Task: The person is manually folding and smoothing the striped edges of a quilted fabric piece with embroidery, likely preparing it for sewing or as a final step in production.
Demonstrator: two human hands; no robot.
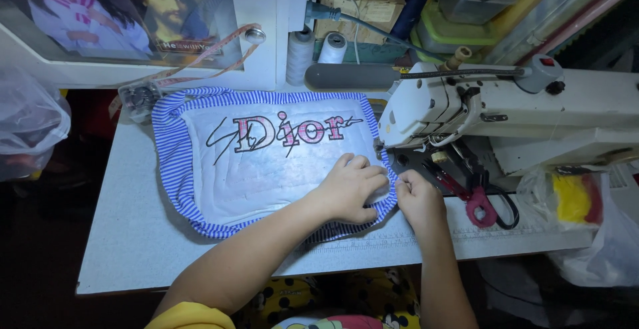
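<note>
Head view. A white quilted fabric panel (266, 162) with a blue-and-white striped border (174, 162) lies flat on a pale worktable (133, 249). It fills the centre of the frame, with its right edge just at the head of a white sewing machine (466, 109) at 3 o'clock. The panel carries pink and black lettering across its upper half and shows faint parallel quilting lines below.

The left hand (349, 189) rests palm-down on the panel's lower right corner, fingers spread and pressing the cloth flat. The right hand (416, 196) is curled closed, pinching the striped edge at that same corner, touching the left hand's fingertips. Both lie at about 5 o'clock from the panel's centre.

Progress, as judged: the striped border already runs along the top, left and bottom edges. The corner under the hands sits beside the needle area, so this stretch appears to be the part in hand. Whether the border is fully stitched elsewhere cannot be told.

Surroundings: red-handled scissors (476, 202) lie on the table at 3 o'clock from the right hand. Two thread spools (316, 52) stand at 12 o'clock. A pink measuring tape (200, 62) hangs at 11 o'clock, and a clear plastic bag (586, 216) sits at the far right.
</note>
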